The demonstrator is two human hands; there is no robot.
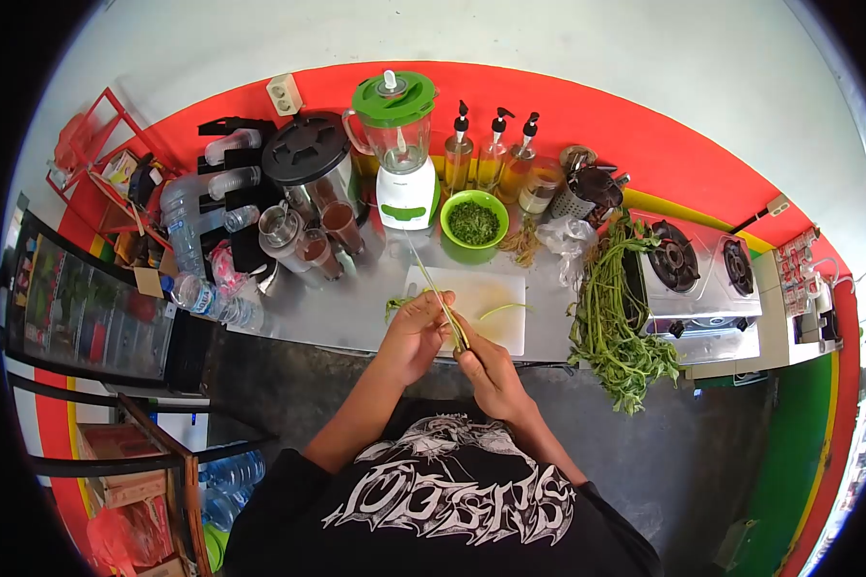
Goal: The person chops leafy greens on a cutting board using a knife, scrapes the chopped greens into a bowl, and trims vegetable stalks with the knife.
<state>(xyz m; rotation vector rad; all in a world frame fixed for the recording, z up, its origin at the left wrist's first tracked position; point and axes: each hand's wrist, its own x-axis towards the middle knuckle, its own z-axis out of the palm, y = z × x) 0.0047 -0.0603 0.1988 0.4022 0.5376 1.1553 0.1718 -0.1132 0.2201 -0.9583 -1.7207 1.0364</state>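
Note:
My right hand (493, 377) is closed around the dark handle of a knife (416, 252), whose thin blade points away from me over the cutting board. Pinched fingers of my left hand (416, 335) meet the blade, where a thin pale-green stalk (446, 308) seems to lie along it; part of it is hidden by the fingers. Under both hands is a white cutting board (510, 338). A loose stem (502, 309) lies on its right side and a few leaves (394, 306) at its left edge. Behind the board, a green bowl (471, 253) holds chopped greens (473, 223).
A bundle of leafy greens (611, 298) hangs over the counter edge beside a gas stove (707, 293). A blender (406, 192), pump bottles (458, 159), a plastic bag (566, 236) and roots (522, 242) stand or lie behind. Cups (342, 226) and water bottles (197, 293) are left.

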